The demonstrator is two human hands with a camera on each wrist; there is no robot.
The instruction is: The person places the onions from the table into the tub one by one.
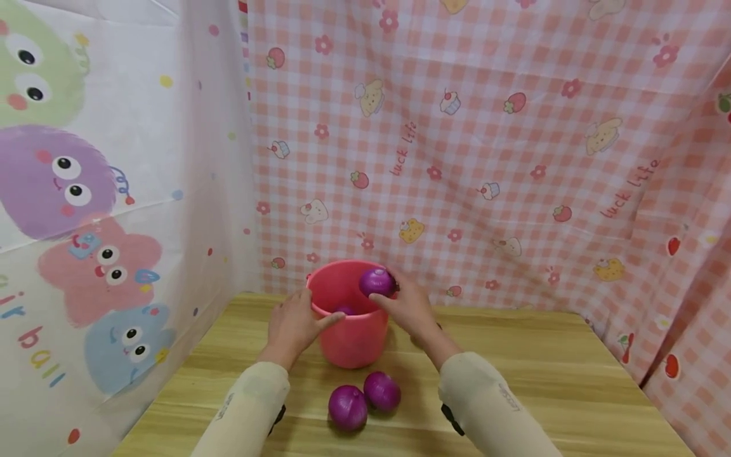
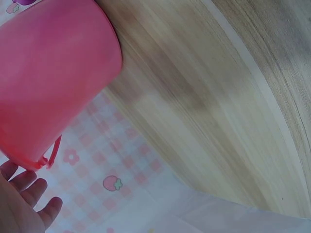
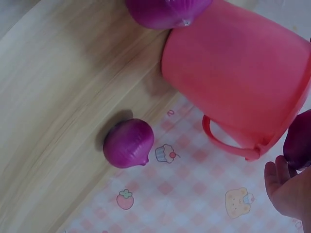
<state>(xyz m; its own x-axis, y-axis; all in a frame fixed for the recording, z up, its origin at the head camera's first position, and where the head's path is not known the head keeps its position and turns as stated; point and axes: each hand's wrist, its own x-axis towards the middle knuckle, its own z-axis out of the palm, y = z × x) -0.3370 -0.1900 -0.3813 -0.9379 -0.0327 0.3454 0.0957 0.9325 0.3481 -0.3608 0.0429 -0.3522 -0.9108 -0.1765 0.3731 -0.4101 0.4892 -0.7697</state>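
A pink bucket (image 1: 354, 343) stands upright on the table. At its left rim is my left hand (image 1: 294, 324), thumb laid over the front edge; the left wrist view shows the fingers (image 2: 36, 191) spread at the rim. My right hand (image 1: 408, 308) holds a purple onion (image 1: 375, 282) over the bucket's right rim, thumb in front and fingers behind. Inside, a bit of another purple onion (image 1: 345, 310) shows past the left thumb. Two onions, one on the left (image 1: 348, 408) and one on the right (image 1: 382, 391), lie before the bucket.
To the bucket's right, another onion (image 3: 129, 143) lies on the wooden table (image 1: 514, 368), mostly behind my right wrist in the head view. The bucket's handle (image 3: 226, 144) hangs down its side. A checked curtain (image 1: 485, 158) hangs behind, a white printed one (image 1: 200, 158) at left.
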